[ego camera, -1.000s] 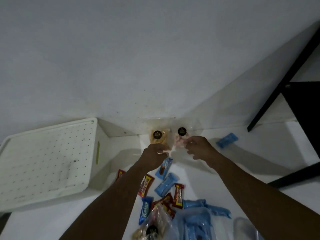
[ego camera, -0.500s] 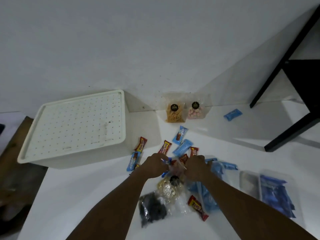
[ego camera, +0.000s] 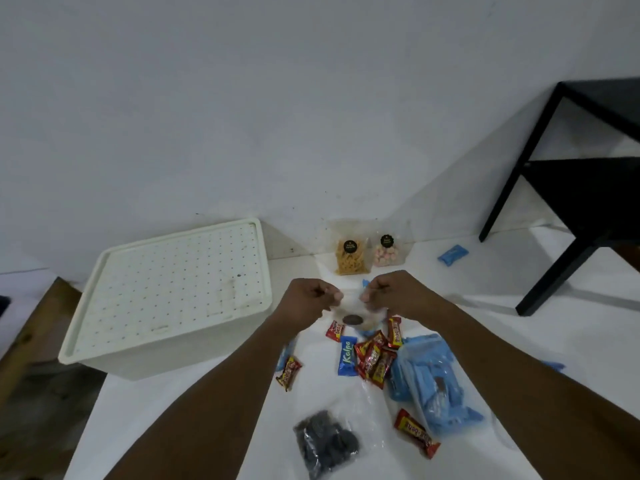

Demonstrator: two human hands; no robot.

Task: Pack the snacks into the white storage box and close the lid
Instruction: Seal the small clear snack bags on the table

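1. Left hand (ego camera: 310,299) and right hand (ego camera: 398,294) are raised above the tabletop (ego camera: 180,420). Fingers of both are curled tight, each pinching an upper corner of a clear bag (ego camera: 353,311) held between them.
2. Clear bag is blurred. Only a dark round sticker shows on it; contents cannot be made out.
3. White storage box (ego camera: 145,358) sits left of the hands, near the wall. Its lid (ego camera: 166,292) is on, flat and dotted with holes.
4. Loose snacks lie below the hands: red bars (ego camera: 375,360) in a heap, a blue bar (ego camera: 348,355) touching them, and a bag of blue packs (ego camera: 429,386) just to their right. A dark cookie bag (ego camera: 325,441) is nearest the camera.
5. Yellow snack bag (ego camera: 351,258) and pink candy bag (ego camera: 388,252) stand side by side at the wall behind the hands. A single blue pack (ego camera: 452,255) lies well apart to the right.
6. Forearms hide strips of tabletop. One blue wrapper is half covered by the left forearm.
7. The box's near-left corner is at the tabletop's left edge; cannot tell if it overhangs. Bare white surface runs right of the snacks to the black stand (ego camera: 571,209).
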